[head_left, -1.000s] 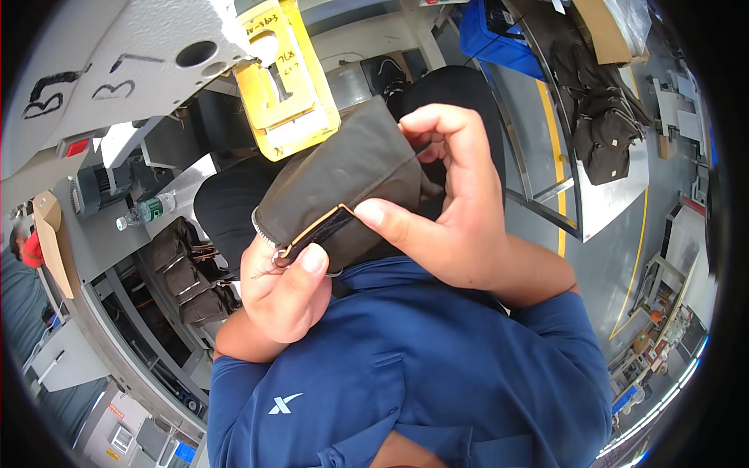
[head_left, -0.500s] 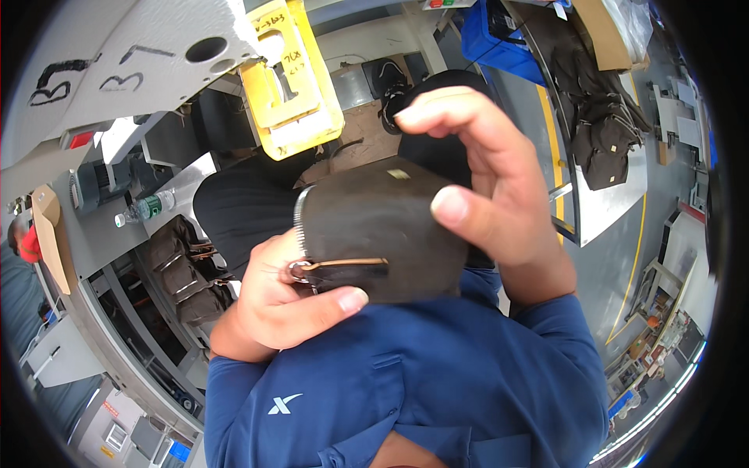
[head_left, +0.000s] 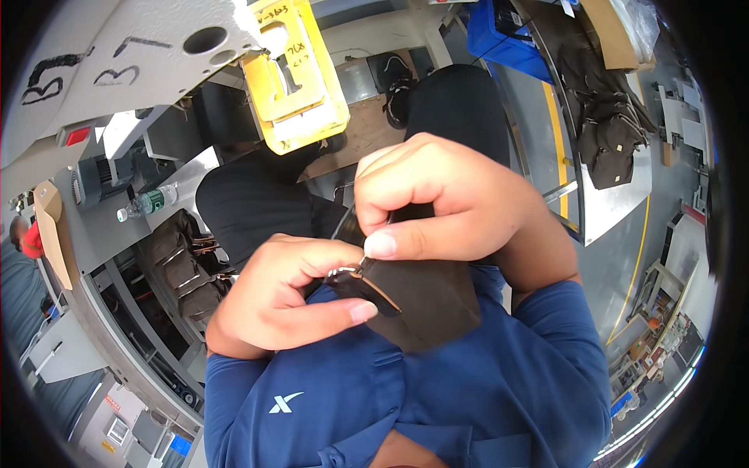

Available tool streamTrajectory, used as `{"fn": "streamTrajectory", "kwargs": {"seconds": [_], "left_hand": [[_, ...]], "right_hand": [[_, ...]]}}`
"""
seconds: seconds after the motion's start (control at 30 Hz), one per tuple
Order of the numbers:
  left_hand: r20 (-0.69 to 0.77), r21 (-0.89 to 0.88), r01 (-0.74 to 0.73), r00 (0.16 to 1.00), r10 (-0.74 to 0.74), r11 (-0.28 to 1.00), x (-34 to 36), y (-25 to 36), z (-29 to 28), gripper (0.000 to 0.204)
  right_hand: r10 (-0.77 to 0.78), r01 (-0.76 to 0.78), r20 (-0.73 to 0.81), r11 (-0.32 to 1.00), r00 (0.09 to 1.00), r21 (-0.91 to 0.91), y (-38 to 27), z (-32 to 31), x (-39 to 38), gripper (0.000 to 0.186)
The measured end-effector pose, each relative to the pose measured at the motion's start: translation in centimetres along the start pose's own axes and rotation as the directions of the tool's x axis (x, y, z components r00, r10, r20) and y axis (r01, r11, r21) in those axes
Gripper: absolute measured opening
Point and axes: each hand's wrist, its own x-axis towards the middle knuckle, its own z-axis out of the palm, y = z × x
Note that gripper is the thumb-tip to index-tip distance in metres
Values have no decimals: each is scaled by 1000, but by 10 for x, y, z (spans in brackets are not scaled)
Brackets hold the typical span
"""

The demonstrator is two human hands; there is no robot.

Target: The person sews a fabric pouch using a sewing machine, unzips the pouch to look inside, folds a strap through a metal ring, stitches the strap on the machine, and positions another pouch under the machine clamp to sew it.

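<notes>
A dark brown zip pouch (head_left: 429, 308) is held in front of my chest, tilted, with its body hanging toward the lower right. At its left end my left hand (head_left: 273, 292) is closed on it, the thumb lying on the near face beside a narrow tan-edged strip (head_left: 381, 292) and a small metal ring. Closed over the upper edge, my right hand (head_left: 452, 203) has its thumb pressed near the metal fitting at the zip end. The fingertips of both hands almost meet there. Much of the zip and the pouch's far side is hidden behind my fingers.
A yellow plastic tray (head_left: 331, 97) hangs beside the white machine body (head_left: 156, 54) at upper left. Brown bags (head_left: 187, 269) are stacked at left, near a plastic bottle (head_left: 154, 202). More brown bags (head_left: 612, 144) lie on a right-hand table, by a blue crate (head_left: 507, 39).
My right hand has come down and left from above the pouch and closed on its edge by the zip end. The pouch has turned, its right side dropping lower.
</notes>
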Motion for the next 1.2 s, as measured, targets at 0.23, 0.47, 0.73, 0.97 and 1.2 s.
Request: {"fn": "streamTrajectory", "kwargs": {"seconds": [0.23,0.47,0.73,0.97,1.2], "left_hand": [[-198,100,-122,970,140,987,-2,-2,-5,20],[-207,7,-118,971,117,993,-7,-3,-4,18],[-213,-10,-183,961,177,983,-8,-6,-5,16],[-200,2,-169,966,166,986,-8,-1,-5,12],[-122,156,-161,976,181,975,-3,9,-9,14]], "right_hand": [[-5,-4,-123,998,992,-66,-7,0,-3,25],[10,-17,-146,999,989,-44,-6,4,-1,27],[10,-17,-145,999,989,-51,-7,5,0,27],[43,-44,-129,999,991,-3,-7,5,-1,24],[-16,17,-29,999,999,50,-9,7,-1,15]]}}
